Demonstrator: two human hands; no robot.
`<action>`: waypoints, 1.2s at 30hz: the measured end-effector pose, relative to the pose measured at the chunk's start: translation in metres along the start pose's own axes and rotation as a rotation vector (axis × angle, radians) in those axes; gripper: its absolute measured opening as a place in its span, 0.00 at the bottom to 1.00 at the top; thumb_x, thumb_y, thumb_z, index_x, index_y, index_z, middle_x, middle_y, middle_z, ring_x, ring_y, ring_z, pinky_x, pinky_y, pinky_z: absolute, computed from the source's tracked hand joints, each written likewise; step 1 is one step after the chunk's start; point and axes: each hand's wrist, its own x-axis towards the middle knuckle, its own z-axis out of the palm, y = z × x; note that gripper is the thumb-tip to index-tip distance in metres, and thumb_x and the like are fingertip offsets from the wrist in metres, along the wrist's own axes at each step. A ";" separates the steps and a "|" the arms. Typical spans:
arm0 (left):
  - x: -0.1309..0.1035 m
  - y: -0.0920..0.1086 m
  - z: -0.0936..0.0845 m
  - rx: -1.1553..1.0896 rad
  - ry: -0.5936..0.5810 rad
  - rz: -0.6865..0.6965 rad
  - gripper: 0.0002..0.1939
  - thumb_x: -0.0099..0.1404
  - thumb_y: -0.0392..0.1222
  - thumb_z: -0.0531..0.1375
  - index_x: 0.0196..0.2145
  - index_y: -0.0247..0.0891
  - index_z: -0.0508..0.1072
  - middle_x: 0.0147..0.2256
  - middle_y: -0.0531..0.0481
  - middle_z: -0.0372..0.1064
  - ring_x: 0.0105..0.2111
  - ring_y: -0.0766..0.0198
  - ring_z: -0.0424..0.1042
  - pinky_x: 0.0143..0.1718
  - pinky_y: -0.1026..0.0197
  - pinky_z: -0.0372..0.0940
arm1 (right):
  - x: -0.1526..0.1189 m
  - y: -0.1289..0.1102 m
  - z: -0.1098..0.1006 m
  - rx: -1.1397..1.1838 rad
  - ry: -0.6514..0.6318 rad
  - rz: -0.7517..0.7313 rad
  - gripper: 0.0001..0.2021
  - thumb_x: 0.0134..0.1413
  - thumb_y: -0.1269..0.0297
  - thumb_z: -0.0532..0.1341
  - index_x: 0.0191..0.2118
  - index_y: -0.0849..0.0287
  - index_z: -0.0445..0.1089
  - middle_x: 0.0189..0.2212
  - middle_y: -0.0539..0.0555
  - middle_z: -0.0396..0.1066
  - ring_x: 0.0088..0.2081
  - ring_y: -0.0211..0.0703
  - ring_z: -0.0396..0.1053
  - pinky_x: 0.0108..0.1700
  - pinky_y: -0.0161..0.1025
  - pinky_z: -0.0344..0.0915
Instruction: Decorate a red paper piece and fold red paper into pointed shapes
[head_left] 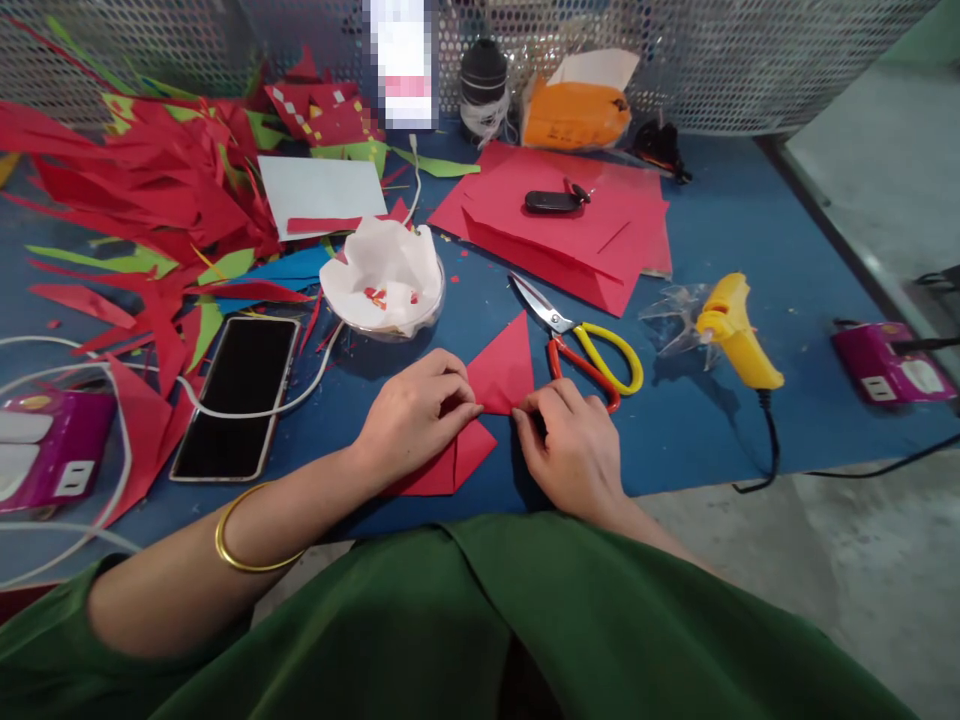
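Note:
A folded triangle of red paper [504,372] stands between my two hands over the blue tabletop. My left hand [420,410] pinches its lower left corner between thumb and fingers. The lower right corner is pinched by my right hand [571,440]. Beneath my left hand lies another folded red paper piece [469,460], partly hidden by the hand. Just beyond my right hand rest scissors [559,325] with one yellow and one red handle, their blades pointing away to the upper left. A white paper-lined bowl [390,285] with small red scraps sits beyond my left hand.
Red and green paper scraps [165,190] heap at the left. A phone [238,395] lies under a white cable. Red sheets [570,225] carry a black key fob [555,202]. A yellow glue gun [735,325] and purple socket block [892,365] are at right.

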 end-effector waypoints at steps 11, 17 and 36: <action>-0.002 0.004 0.001 0.043 0.003 0.010 0.06 0.64 0.34 0.62 0.29 0.37 0.71 0.38 0.48 0.71 0.37 0.63 0.71 0.37 0.61 0.65 | 0.000 0.001 0.002 0.037 -0.008 0.030 0.07 0.63 0.64 0.58 0.32 0.58 0.68 0.31 0.52 0.72 0.29 0.42 0.65 0.35 0.43 0.53; -0.002 0.002 0.002 0.053 0.007 0.018 0.05 0.65 0.33 0.62 0.30 0.36 0.72 0.38 0.47 0.72 0.37 0.63 0.72 0.38 0.60 0.65 | -0.001 0.002 0.003 0.008 -0.006 0.027 0.07 0.62 0.65 0.58 0.32 0.58 0.68 0.31 0.53 0.71 0.29 0.43 0.64 0.35 0.43 0.53; 0.003 0.001 -0.005 -0.086 -0.042 -0.083 0.05 0.62 0.34 0.63 0.28 0.39 0.76 0.35 0.52 0.73 0.33 0.66 0.71 0.34 0.62 0.64 | 0.000 0.000 0.002 -0.005 0.010 0.005 0.08 0.63 0.65 0.58 0.31 0.57 0.67 0.29 0.52 0.70 0.28 0.42 0.63 0.34 0.42 0.52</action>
